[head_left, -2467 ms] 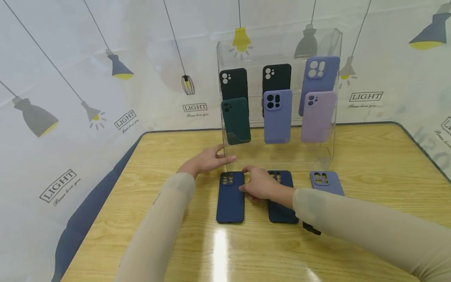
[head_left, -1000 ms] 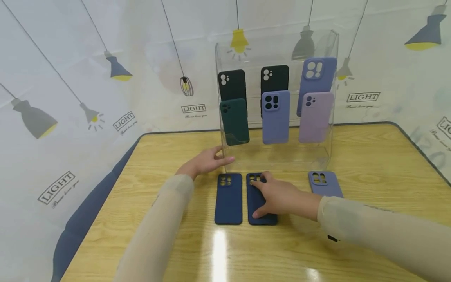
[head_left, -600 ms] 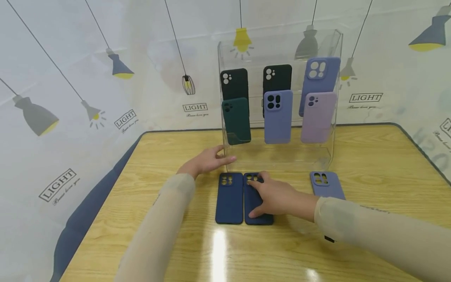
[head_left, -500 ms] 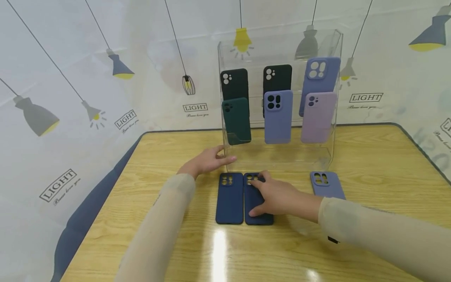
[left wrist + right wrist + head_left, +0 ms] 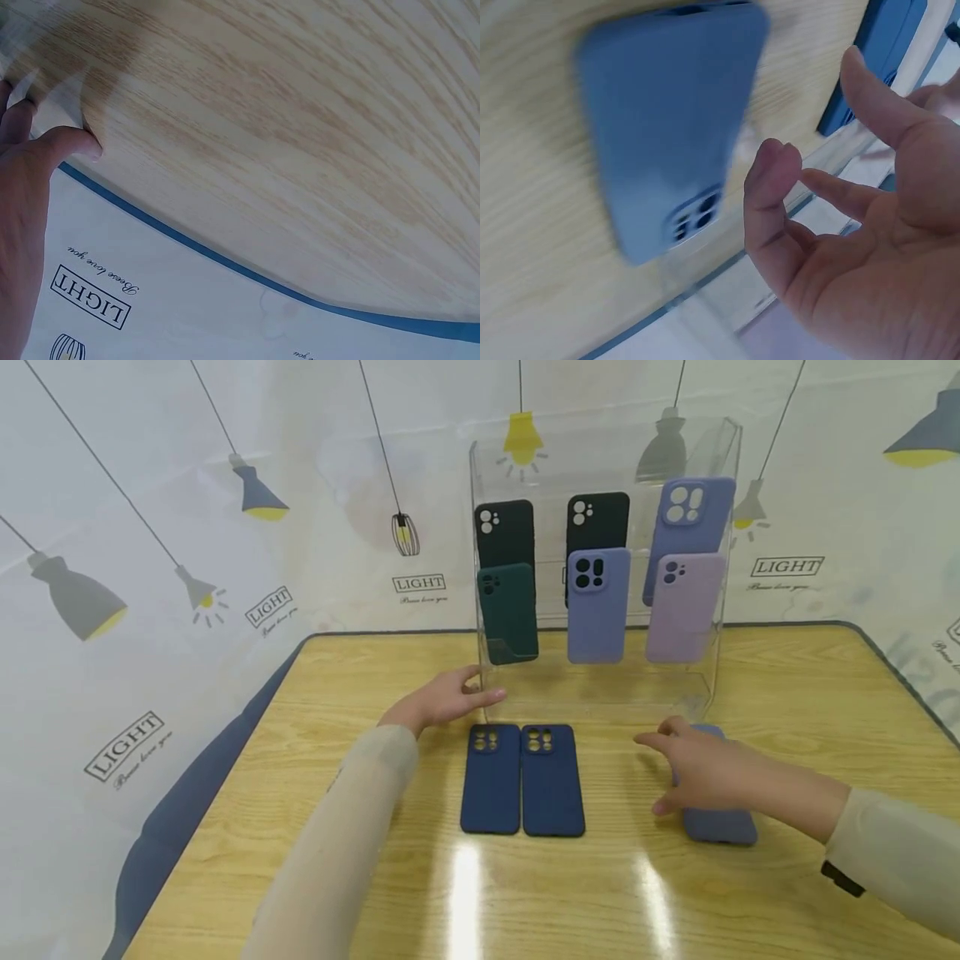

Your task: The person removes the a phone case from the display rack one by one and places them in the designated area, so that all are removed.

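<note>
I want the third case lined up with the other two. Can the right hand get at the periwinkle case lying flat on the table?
Probably yes. The right hand hovers open just above the periwinkle case, and nothing lies between them. The two navy cases sit off to its left, and the clear display stand is behind it.

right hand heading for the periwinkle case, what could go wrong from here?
1. The right hand is open above the periwinkle case, not gripping it; a flat case on a glossy table may slide.
2. The clear stand sits just behind; a bump could shake the cases in it, though the left hand touches its corner.
</note>
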A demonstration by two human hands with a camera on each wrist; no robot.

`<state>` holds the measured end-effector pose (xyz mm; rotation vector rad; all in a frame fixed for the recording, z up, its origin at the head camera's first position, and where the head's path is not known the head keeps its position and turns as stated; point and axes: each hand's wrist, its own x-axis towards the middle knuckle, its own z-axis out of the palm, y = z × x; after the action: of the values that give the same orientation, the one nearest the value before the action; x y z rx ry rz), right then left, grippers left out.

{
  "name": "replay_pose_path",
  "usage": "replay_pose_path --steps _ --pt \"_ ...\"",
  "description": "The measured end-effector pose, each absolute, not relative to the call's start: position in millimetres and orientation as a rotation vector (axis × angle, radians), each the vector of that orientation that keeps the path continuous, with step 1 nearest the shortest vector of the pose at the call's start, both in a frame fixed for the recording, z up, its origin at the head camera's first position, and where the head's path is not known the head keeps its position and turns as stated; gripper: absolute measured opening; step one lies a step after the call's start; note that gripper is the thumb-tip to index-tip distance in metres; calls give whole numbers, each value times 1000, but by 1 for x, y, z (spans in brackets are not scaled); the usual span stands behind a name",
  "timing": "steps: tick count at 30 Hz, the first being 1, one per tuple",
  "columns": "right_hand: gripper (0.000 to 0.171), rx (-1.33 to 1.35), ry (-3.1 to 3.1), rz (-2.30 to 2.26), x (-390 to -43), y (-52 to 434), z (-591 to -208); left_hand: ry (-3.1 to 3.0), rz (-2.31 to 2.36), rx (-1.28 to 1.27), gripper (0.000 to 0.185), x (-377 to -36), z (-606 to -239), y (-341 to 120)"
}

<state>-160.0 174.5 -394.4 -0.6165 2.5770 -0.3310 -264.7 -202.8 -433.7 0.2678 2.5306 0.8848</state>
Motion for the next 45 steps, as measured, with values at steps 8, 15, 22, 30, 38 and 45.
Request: replay_pose_path --steps 8,15,22,30,38,45 --pt "106 -580 2615 -330 -168 224 -410 2523 890 252 104 -265 -431 -203" --pt "102 -590 2651 -425 -171 248 -417 2520 903 234 99 -264 -433 -204" --pt "110 -569 2656 -488 -178 264 -424 2526 894 241 99 -264 -435 -205" --pt "121 -569 2613 -553 -185 271 -430 2528 893 246 98 -264 -435 -205" --pt "115 -585 2648 -589 -188 277 -439 2531 868 263 102 -264 -433 -204" --pt "98 -536 2600 -717 -188 273 -439 2531 879 254 107 -264 -433 -203"
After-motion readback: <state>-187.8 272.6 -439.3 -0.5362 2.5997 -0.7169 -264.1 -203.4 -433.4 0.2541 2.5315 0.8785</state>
